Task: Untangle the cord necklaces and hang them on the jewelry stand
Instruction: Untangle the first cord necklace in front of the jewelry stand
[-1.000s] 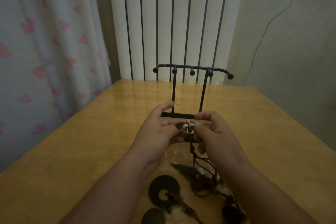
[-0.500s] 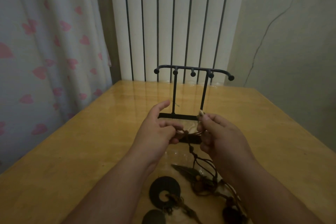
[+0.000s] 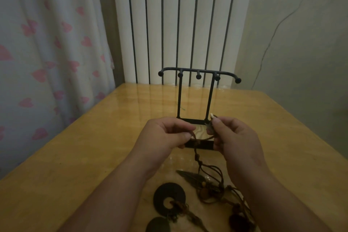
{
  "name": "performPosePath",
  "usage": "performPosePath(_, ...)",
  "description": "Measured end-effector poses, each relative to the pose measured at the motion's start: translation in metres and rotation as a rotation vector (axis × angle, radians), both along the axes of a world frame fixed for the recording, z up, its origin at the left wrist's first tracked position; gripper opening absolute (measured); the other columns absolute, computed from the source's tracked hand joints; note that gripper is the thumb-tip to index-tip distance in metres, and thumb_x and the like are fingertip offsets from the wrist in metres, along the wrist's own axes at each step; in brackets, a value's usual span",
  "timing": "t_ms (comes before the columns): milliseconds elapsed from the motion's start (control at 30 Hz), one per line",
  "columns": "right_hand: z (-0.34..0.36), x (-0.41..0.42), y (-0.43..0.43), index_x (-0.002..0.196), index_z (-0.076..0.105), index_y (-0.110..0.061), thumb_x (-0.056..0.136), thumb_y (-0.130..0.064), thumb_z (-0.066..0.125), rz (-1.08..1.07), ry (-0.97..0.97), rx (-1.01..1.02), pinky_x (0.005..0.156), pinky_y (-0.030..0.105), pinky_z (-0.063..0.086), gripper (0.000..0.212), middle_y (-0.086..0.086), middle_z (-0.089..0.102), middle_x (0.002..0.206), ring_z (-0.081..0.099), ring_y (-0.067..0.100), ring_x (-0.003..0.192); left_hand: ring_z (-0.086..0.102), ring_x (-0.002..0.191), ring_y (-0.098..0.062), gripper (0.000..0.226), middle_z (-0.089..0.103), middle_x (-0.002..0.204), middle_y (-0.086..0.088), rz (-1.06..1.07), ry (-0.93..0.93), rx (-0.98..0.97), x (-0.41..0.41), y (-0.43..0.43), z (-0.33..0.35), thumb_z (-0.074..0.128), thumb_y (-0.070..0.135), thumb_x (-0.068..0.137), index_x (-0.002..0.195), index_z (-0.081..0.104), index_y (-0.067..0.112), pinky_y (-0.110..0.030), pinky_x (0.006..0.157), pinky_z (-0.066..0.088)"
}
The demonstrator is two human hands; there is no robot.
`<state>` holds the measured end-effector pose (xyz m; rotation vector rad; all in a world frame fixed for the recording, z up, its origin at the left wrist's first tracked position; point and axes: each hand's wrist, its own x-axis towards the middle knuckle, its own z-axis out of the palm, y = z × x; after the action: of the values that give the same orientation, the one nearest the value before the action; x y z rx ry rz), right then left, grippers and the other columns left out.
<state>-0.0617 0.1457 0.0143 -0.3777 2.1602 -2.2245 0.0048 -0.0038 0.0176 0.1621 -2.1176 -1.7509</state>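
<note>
The person is working on the tangle, and the job is looking barely begun. The left hand (image 3: 165,133) is pinching a brown cord (image 3: 196,153) between thumb and curled fingers. The right hand (image 3: 235,137) is pinching the same cord near its end, where a pale bead (image 3: 212,115) is sticking up above the fingertips. A short slack loop of cord is sagging between the two hands, just in front of the base of the jewelry stand (image 3: 198,71).

From that loop the cord is running down into the tangled necklaces (image 3: 211,188). These are lying in a heap on the tabletop (image 3: 84,156) between the forearms, with a dark ring-shaped pendant (image 3: 162,192) and a leaf-shaped pendant (image 3: 190,175) lying at the heap's edge. How many necklaces are knotted together cannot be told.

The stand's pegs are all showing bare, and nothing is hanging there yet. So, as a judgement, one cord is only now being teased free, while separating the others and hanging every necklace is all remaining to be done.
</note>
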Motion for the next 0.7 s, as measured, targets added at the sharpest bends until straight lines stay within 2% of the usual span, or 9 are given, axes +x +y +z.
performPosePath(100,-0.0006,-0.0007,-0.0005,0.097,0.067,-0.025,0.096,-0.027,0.057,-0.060,0.078,0.075,0.062,0.025,0.045,0.010,-0.003,0.069,0.084,0.059,0.006,0.072,0.069,0.081,-0.002,0.028,0.074,0.087,0.015,0.051,-0.013,-0.081,0.0001,0.0029,0.0013,0.071,0.003,0.084,0.086,0.076,0.031,-0.026,0.075,0.057)
performPosePath(167,-0.0017,-0.0021,-0.0011,0.097,0.066,-0.025,0.097,-0.027,0.056,-0.079,0.104,0.112,0.065,0.025,0.043,0.010,-0.005,0.068,0.086,0.059,0.008,0.078,0.068,0.081,0.002,0.026,0.074,0.086,0.016,0.085,-0.003,-0.136,-0.0005,0.0048,0.0021,0.073,0.006,0.084,0.087,0.074,0.032,-0.022,0.071,0.056)
performPosePath(300,-0.0030,-0.0036,0.0005,0.095,0.067,-0.029,0.095,-0.024,0.059,-0.078,0.115,0.130,0.065,0.024,0.050,0.009,-0.007,0.068,0.090,0.064,0.011,0.083,0.069,0.082,0.000,0.023,0.074,0.084,0.016,0.099,0.051,-0.157,-0.0011,0.0054,0.0029,0.075,0.009,0.083,0.088,0.072,0.031,-0.021,0.071,0.053)
performPosePath(400,-0.0015,-0.0030,-0.0007,0.111,0.066,-0.028,0.097,-0.012,0.056,0.085,0.077,0.086,0.068,0.019,0.057,0.024,-0.009,0.069,0.100,0.069,0.004,0.085,0.069,0.082,-0.002,0.023,0.073,0.084,0.015,0.119,0.097,-0.175,-0.0008,0.0061,0.0022,0.074,0.009,0.083,0.085,0.072,0.032,-0.023,0.075,0.055)
performPosePath(467,-0.0017,-0.0020,-0.0029,0.122,0.061,-0.030,0.098,-0.008,0.052,0.137,0.067,0.115,0.070,0.018,0.057,0.034,-0.013,0.066,0.108,0.069,0.001,0.088,0.068,0.081,-0.001,0.022,0.072,0.083,0.016,0.161,0.121,-0.200,-0.0013,0.0060,0.0013,0.074,0.011,0.084,0.084,0.072,0.033,-0.020,0.071,0.054)
performPosePath(633,-0.0006,0.0005,-0.0030,0.102,0.070,-0.030,0.091,-0.011,0.054,0.203,0.032,0.152,0.079,0.036,0.056,0.027,-0.006,0.074,0.088,0.066,0.016,0.091,0.066,0.078,0.001,0.018,0.071,0.081,0.017,0.228,0.133,-0.213,-0.0028,0.0021,-0.0012,0.074,0.013,0.085,0.085,0.072,0.031,-0.014,0.066,0.052)
performPosePath(700,-0.0003,0.0019,-0.0030,0.104,0.068,-0.032,0.088,-0.020,0.062,0.302,0.017,0.144,0.083,0.039,0.055,0.021,-0.005,0.075,0.090,0.067,0.016,0.093,0.067,0.078,0.001,0.017,0.071,0.080,0.017,0.222,0.129,-0.207,-0.0028,0.0018,-0.0011,0.074,0.013,0.085,0.085,0.073,0.031,-0.013,0.065,0.052)
